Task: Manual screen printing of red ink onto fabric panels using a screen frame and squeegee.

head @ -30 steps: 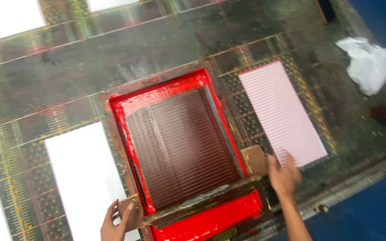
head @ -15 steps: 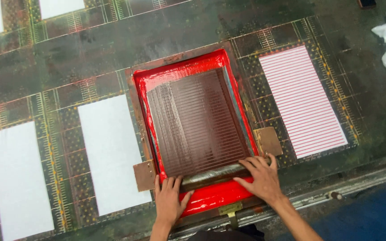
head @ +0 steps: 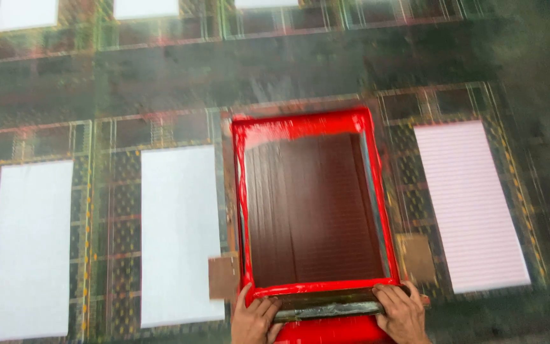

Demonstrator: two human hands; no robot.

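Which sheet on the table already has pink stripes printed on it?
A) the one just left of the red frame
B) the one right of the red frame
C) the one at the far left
B: the sheet right of the red frame is the striped pink sheet; the sheet next to the frame's left and the far-left sheet are plain white.

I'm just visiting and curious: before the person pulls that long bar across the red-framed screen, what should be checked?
1. Left hand on the long grey squeegee bar: ok.
2. Right hand on the bar's other end: ok.
3. Bar at the near edge of the red rectangular screen frame: ok.
4. Sheet lying under the screen: cannot tell.
5. Blank white sheet lying beside the frame: ok.
6. Pink striped sheet clear of the frame: ok.
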